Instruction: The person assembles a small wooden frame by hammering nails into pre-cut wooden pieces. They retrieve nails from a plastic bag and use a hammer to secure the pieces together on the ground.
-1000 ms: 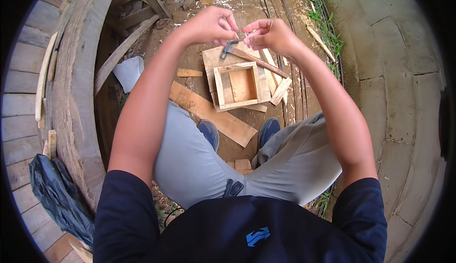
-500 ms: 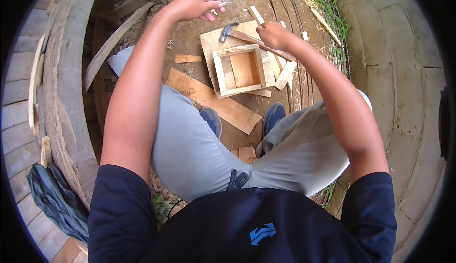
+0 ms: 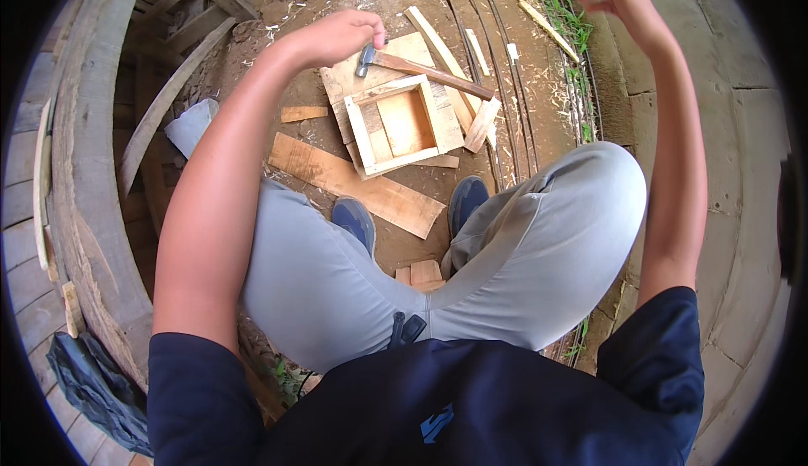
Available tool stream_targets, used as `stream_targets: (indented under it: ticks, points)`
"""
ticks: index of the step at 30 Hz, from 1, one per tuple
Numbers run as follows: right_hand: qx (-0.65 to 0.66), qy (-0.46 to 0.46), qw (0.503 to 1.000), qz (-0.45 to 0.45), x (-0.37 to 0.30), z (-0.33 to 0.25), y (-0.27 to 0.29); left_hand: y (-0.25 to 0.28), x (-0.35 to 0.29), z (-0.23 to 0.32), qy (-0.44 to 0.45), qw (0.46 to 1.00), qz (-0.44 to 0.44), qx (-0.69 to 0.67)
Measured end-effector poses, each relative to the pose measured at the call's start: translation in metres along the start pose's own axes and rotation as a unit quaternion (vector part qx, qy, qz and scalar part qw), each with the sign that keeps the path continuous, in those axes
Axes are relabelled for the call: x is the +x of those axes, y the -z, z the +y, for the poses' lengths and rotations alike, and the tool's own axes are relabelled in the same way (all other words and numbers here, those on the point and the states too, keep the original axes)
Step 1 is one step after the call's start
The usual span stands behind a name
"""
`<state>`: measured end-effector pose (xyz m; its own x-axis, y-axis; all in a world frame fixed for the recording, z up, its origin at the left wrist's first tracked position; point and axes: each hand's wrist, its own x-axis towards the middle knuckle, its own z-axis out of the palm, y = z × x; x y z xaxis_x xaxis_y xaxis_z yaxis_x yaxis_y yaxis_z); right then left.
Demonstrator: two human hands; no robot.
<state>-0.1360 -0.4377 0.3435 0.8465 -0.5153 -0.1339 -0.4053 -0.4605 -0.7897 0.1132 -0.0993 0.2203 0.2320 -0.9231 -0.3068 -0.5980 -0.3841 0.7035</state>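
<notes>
A claw hammer (image 3: 433, 74) with a wooden handle lies across light boards, its metal head just under my left hand (image 3: 343, 37). That hand is closed, fingers curled down; whatever they hold, if anything, is hidden. Up at the far right, away from the wood, my right hand (image 3: 621, 1) is raised with its fingers loosely apart and slightly blurred. Nothing shows in it. Between the hammer and my feet sits a square wooden frame (image 3: 404, 162), resting on a flat board (image 3: 334, 83).
A long plank (image 3: 353, 181) and a small wood strip (image 3: 303, 113) lie on the dirt. Narrow offcuts (image 3: 481, 125) are right of the frame. Dark rods (image 3: 505, 70) run along the ground beside a stone wall (image 3: 715, 154). At left stands a thick timber (image 3: 97, 188).
My right hand has let go of the hammer handle and swung up to the far right. My left hand has moved nearer, over the hammer head. The view has shifted slightly.
</notes>
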Motion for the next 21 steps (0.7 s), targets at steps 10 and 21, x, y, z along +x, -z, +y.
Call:
stream_targets:
  ticks: [10, 21]
  points:
    - [0.092, -0.283, 0.955, -0.020, -0.092, 0.299, -0.235, -0.024, -0.003, 0.001, 0.042, 0.993, -0.046, 0.103]
    - [0.125, -0.254, 0.949, 0.137, -0.068, 0.308, -0.282, -0.039, 0.001, 0.003, 0.034, 0.990, -0.049, 0.129]
